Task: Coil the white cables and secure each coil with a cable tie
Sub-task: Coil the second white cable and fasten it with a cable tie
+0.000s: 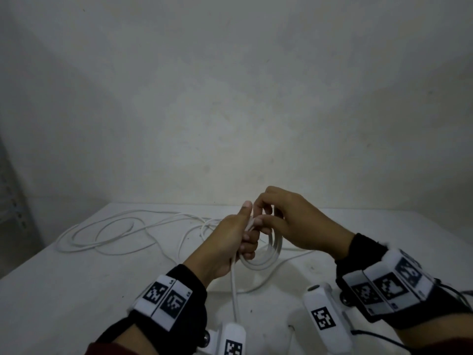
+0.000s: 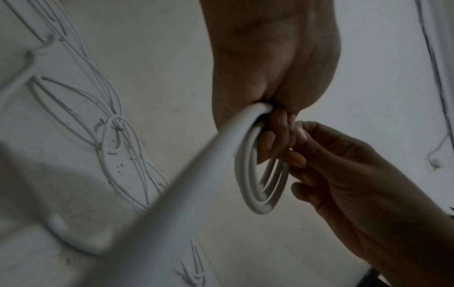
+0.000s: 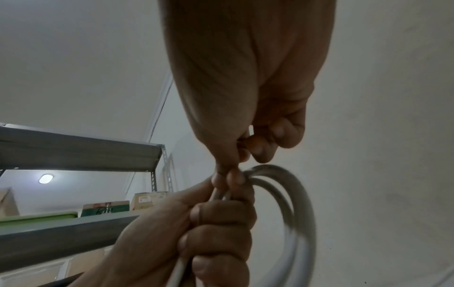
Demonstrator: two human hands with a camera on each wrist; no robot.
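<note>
**Coil held in left fist, right fingers working at its top**

Left hand (image 1: 231, 242) has its fingers curled round the gathered turns of the round white plastic cable coil (image 1: 266, 257), thumb up along the top. Judged reason: the fist pins the loops together so they can't spring apart. The coil hangs below and to the right of the left fingers (image 2: 272, 136), off the white table top (image 1: 76, 290).

Right hand (image 1: 294, 224) sits just above the coil, fingertips (image 3: 236, 177) bunched together and pinching at the strands right where they leave the left fist. Looks like it's seating a turn or the cable end; can't tell if a cable tie is in there, none visible.

One tail of the cable drops from under the left palm toward the person. Loose thin white cables (image 1: 115, 229) lie tangled on the table beyond the left knuckles, not yet coiled.

Judgement: coiling of the first cable is under way, tie step not done.
</note>
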